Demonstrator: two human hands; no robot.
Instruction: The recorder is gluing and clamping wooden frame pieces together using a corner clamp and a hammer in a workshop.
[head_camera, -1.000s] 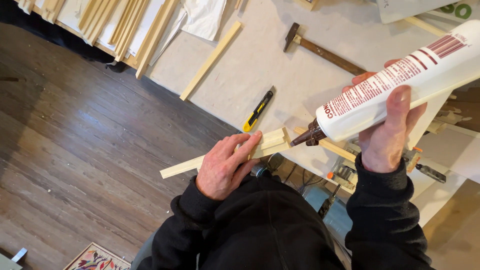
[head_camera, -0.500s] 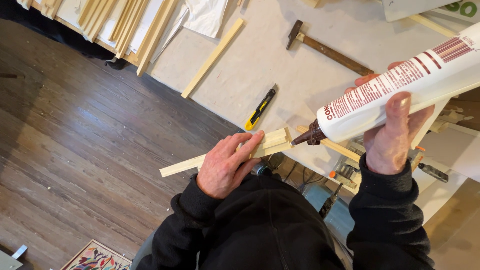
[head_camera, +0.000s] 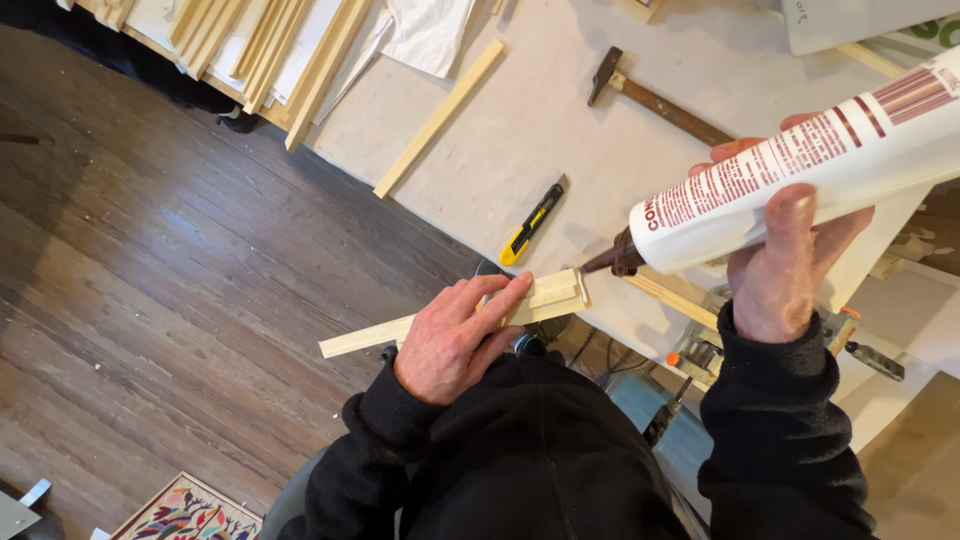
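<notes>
Glue tube (head_camera: 800, 175) cut off at frame edge

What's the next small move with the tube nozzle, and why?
Probably ease the brown nozzle left onto the end of the wood strip. Its tip sits just off that end, while the left hand pins the strip and the right hand aims the white tube.

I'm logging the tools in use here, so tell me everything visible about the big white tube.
The adhesive cartridge is a large white cylinder, apparently plastic, with dark red print and a brown tapered nozzle. The right hand grips its body from below. It lies nearly level, nozzle aimed at, close to, the end of the wooden strip.
</notes>
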